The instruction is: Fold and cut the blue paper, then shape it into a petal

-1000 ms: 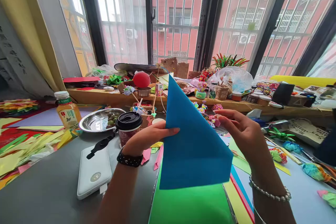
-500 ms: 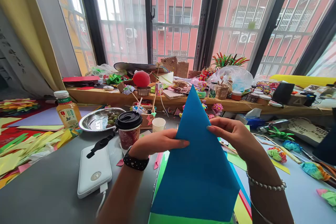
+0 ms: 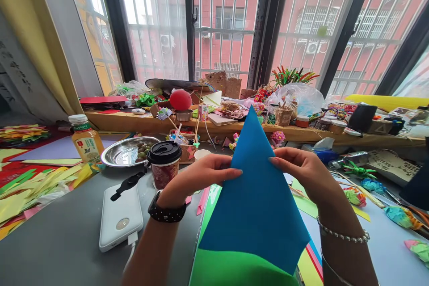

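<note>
A blue sheet of paper point(image 3: 255, 205), folded into a triangle with its point up, is held upright in front of me. My left hand point(image 3: 201, 176), with a black watch at the wrist, pinches its left edge near the top. My right hand point(image 3: 303, 173), wearing a bead bracelet, pinches the right edge at the same height. Under the blue sheet lies a green sheet point(image 3: 234, 270) on a stack of coloured paper.
A white power bank point(image 3: 120, 222) with a cable lies on the grey table point(image 3: 60, 250) at left. Behind it stand a lidded coffee cup point(image 3: 164, 164), a metal bowl point(image 3: 129, 152) and a juice bottle point(image 3: 85, 140). Paper scraps lie at far left; craft clutter fills the window ledge point(image 3: 311, 134) and right side.
The blue triangle swung from pointing up-left to standing upright and central. My right hand came from behind it to pinch its right edge, and both hands settled near the tip.
</note>
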Tool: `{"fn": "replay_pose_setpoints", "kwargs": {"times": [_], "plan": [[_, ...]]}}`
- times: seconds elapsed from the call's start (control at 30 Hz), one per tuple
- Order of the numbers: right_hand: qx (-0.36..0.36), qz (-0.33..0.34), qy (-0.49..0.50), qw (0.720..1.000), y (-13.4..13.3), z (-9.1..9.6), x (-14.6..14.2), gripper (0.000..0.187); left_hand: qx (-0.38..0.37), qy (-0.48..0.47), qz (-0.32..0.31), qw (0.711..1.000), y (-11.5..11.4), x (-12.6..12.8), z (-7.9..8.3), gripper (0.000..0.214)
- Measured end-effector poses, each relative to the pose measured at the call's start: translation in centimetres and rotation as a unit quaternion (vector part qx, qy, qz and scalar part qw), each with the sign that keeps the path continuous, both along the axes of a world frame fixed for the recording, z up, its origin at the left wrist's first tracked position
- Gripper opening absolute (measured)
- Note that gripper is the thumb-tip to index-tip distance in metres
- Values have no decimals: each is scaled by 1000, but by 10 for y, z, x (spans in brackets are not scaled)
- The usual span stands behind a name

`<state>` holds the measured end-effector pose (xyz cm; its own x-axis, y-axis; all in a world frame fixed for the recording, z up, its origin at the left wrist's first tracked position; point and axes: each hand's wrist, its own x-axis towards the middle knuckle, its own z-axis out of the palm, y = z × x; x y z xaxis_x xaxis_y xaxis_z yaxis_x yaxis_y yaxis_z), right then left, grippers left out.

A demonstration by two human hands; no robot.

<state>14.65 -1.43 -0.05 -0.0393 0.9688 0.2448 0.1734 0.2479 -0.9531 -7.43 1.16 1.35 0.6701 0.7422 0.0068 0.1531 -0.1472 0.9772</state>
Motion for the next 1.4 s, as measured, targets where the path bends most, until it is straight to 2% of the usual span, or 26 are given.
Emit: {"fn": "replay_pose_setpoints", "kwargs": {"times": [0.1, 0.2, 0.57, 0.77, 0.93, 1.07, 1.27, 1.4], "plan": [[1, -15, -1, 1000, 0, 0, 1, 21, 28, -16, 88, 996, -1, 2, 2, 15], [2, -20, -2, 1000, 0, 1, 1, 23, 26, -31, 125, 991, -2, 4, 2, 17], [17, -29, -23, 999, -3, 2, 2, 28, 56, -41, 123, 990, -3, 3, 2, 20], [27, -35, -35, 998, -11, 8, -1, 30, 95, -80, 152, 981, -11, 5, 3, 20], [90, -83, -34, 992, -10, 22, -4, 30, 138, -90, 181, 970, -21, 8, 5, 17], [135, -82, -63, 985, -11, 35, -6, 29, 165, -104, 193, 962, -25, 8, 4, 14], [166, -98, -95, 977, -17, 43, -10, 27, 153, -119, 172, 966, -32, 6, 9, 15], [172, -73, -102, 977, -19, 46, -15, 23, 134, -134, 186, 964, -37, 6, 13, 20]]}}
